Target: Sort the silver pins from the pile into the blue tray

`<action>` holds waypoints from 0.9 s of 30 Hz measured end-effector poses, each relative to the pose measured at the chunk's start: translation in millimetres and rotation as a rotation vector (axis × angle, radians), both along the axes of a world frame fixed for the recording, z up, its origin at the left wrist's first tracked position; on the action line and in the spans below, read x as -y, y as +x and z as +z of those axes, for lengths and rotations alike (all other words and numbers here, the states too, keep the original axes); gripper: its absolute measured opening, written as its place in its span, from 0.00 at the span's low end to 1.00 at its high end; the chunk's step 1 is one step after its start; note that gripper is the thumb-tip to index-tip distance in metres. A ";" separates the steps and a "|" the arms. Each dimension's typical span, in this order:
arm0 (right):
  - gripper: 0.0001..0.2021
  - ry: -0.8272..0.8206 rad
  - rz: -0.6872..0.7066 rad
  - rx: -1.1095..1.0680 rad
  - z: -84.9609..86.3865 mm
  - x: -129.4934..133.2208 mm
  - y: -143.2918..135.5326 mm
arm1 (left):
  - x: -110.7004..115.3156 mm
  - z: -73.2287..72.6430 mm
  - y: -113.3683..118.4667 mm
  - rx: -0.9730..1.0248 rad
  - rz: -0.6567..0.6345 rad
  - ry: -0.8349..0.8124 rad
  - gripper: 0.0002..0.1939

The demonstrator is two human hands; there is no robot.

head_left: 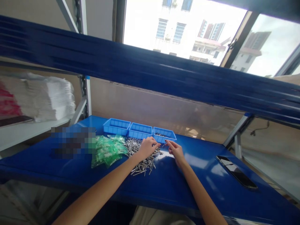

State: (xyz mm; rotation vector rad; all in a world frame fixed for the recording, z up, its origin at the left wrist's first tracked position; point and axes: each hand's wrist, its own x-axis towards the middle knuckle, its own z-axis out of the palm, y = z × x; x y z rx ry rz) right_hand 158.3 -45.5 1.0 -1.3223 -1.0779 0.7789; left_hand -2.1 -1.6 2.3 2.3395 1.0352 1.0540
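A heap of small metal pins (142, 165) lies on the blue table. My left hand (148, 147) is over the right part of this heap, its fingers pinched together; what they hold, if anything, is too small to tell. Just right of the heap, my right hand (175, 150) pinches a small metal pin (164, 144) near the front of the right blue bin (172, 138). Some dark pins (160, 134) lie inside that bin. The middle blue bin (140, 134) and left blue bin (116, 130) stand beside it in a row.
Green plastic packets (107, 151) lie left of the heap, beside a blurred-out patch. A black phone (236, 172) rests on the table (168, 187) at the right. A blue shelf beam (150, 75) crosses above the bins. White stacks (56, 97) sit at the far left.
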 end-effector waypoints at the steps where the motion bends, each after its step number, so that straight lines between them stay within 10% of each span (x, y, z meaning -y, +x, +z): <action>1: 0.21 -0.008 0.003 0.009 0.7 0.7 0.4 | 0.1 1.1 -0.3 0.008 0.049 0.003 0.16; 8: 0.18 -0.012 0.026 -0.018 2.9 -0.8 0.9 | -2.1 5.8 -0.8 0.016 0.290 0.009 0.15; 17: 0.24 0.020 0.038 -0.016 5.2 -2.9 4.3 | -0.4 4.5 0.4 -0.064 0.293 0.046 0.16; 27: 0.19 0.056 0.182 0.662 -14.1 -0.9 5.9 | 5.0 6.4 -7.3 -0.281 -0.071 0.130 0.12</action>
